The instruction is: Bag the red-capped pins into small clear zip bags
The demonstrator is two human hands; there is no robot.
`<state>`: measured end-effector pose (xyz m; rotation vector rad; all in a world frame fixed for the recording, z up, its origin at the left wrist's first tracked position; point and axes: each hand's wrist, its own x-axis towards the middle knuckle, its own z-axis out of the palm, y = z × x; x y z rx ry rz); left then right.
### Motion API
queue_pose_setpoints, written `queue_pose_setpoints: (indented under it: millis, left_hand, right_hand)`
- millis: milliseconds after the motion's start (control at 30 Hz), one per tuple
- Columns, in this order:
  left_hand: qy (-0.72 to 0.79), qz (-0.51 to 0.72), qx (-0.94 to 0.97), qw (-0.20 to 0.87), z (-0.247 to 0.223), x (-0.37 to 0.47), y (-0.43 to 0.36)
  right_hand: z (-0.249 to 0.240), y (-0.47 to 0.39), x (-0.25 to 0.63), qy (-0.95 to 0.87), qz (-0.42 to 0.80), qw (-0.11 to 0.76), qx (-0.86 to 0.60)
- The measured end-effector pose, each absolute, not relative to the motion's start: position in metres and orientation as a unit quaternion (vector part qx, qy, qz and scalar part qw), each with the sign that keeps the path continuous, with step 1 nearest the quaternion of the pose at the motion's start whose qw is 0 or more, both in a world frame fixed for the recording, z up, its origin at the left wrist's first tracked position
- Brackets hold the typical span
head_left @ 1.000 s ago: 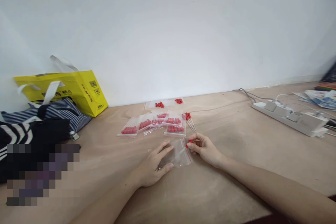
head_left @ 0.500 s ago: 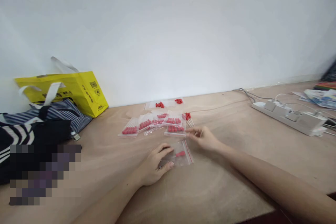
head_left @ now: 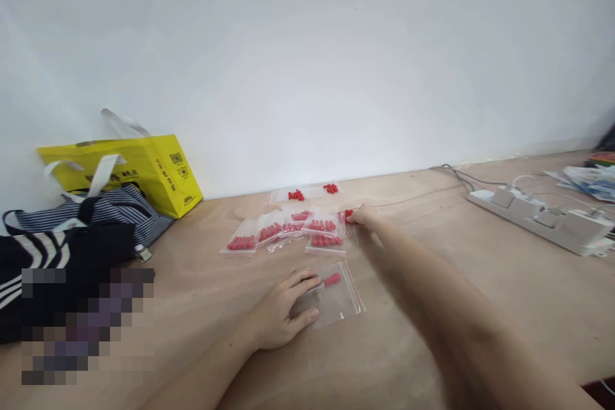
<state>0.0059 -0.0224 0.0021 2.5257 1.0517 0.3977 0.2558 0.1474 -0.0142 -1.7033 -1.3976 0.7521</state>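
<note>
My left hand (head_left: 288, 309) lies with its fingers apart on a clear zip bag (head_left: 331, 311) that has a red strip along its right edge. One red-ended dropper (head_left: 332, 278) shows in the bag near my fingertips. My right hand (head_left: 364, 215) reaches forward to the loose red-ended droppers (head_left: 348, 216); its fingertips are closed at their red ends, and what they pinch is too small to tell. Left of it, several zip bags filled with red-ended droppers (head_left: 241, 242) overlap on the table (head_left: 192, 314).
Against the wall lies a clear bag (head_left: 314, 192) with red pieces. At the left are a yellow bag (head_left: 166, 173), a striped cloth (head_left: 144, 211) and a black item with white stripes (head_left: 96, 246). A power strip (head_left: 538, 221) with plugs and papers (head_left: 590, 180) are at the right.
My right hand has moved forward onto the red ends of the loose droppers. My left hand stays on the zip bag, whose dropper is now tilted. The view has shifted slightly.
</note>
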Motion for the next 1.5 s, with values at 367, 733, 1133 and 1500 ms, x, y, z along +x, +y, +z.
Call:
queue_pose_setpoints:
  millis: [367, 733, 1133, 1500]
  left_hand:
    - [0.383, 0.092, 0.901, 0.183, 0.007, 0.006, -0.023]
    - [0.386, 0.086, 0.903, 0.170, 0.006, 0.007, -0.021]
    - [0.376, 0.100, 0.906, 0.165, 0.006, 0.008, -0.022]
    - [0.375, 0.100, 0.907, 0.165, 0.005, 0.006, -0.021]
  right_hand:
    - [-0.016, 0.051, 0.271, -0.442, 0.418, 0.572, -0.551]
    - [-0.026, -0.004, 0.235, -0.416, 0.549, 0.583, -0.431]
    - [-0.025, 0.000, 0.246, -0.793, 0.293, 0.365, -0.390]
    - [-0.017, 0.138, 0.260, -0.544, 0.264, 0.392, -0.693]
